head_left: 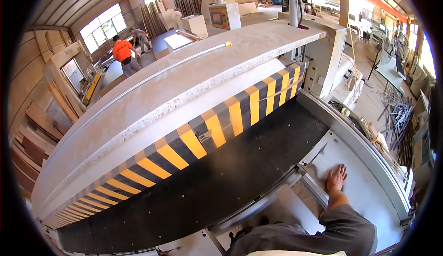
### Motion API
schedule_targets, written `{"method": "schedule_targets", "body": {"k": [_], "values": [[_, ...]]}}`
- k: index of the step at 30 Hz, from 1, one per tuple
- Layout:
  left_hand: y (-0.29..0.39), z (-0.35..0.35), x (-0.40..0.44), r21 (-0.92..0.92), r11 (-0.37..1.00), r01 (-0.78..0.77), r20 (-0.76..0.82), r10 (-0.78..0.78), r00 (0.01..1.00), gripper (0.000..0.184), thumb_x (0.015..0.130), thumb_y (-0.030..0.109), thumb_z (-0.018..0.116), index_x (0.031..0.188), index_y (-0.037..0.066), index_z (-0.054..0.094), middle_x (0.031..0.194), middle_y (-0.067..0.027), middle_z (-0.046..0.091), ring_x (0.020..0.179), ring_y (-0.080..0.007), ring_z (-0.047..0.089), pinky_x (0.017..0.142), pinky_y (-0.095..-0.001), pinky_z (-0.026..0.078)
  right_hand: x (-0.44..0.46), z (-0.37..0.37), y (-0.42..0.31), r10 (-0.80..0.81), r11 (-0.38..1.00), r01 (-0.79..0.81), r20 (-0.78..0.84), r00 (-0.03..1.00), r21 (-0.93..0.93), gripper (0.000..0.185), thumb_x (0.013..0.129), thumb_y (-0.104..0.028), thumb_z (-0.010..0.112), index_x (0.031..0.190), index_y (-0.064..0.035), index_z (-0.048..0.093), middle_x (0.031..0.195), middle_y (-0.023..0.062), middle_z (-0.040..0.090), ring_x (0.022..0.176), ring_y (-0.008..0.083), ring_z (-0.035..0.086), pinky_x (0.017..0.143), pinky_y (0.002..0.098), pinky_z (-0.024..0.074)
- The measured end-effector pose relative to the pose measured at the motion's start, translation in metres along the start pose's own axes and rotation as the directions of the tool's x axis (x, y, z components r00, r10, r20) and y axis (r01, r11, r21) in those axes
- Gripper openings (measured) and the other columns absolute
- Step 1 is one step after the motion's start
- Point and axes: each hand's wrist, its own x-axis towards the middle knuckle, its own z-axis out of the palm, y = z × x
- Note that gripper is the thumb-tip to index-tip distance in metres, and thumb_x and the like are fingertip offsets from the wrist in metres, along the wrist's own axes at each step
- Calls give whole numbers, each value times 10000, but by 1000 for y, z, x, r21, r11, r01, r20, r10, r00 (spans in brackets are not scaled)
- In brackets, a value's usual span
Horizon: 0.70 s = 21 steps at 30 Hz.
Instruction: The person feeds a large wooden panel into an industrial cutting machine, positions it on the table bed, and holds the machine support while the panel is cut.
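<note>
My right hand rests palm down on a pale metal side plate of a large machine, its fingers stretched out and holding nothing. Just left of it runs a metal rail at a gap in the machine's front. Beyond that lies a long black bed dotted with small light spots. Above the bed spans a beam with yellow and black stripes, under a dusty grey cover. My left hand is out of view.
A control box stands behind the machine. Two people, one in an orange shirt, work at the back left. Boards lean along the left wall. Metal strips lie piled on the right floor.
</note>
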Motion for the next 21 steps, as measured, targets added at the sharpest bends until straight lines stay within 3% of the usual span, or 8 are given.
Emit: {"method": "schedule_targets", "body": {"k": [14, 21], "values": [[-33, 8, 3, 15, 999, 47, 14, -47, 999, 581, 1107, 546, 380, 1223, 107, 743, 1197, -103, 767, 1153, -323, 688, 978, -551, 495, 3, 5, 6, -10, 999, 10, 5, 1000, -45, 731, 1080, -451, 507, 1678, -61, 347, 1771, 116, 299, 1658, 308, 199, 1337, 520, 140], [-66, 10, -2, -21, 983, 183, 65, -181, 981, 594, 1113, 546, 361, 1211, 106, 749, 1198, -98, 770, 1155, -320, 686, 984, -546, 489, 6, 6, 1, -6, 995, 10, 41, 999, -99, 754, 1092, -500, 482, 1696, -79, 316, 1782, 120, 278, 1660, 305, 196, 1336, 520, 140]]}}
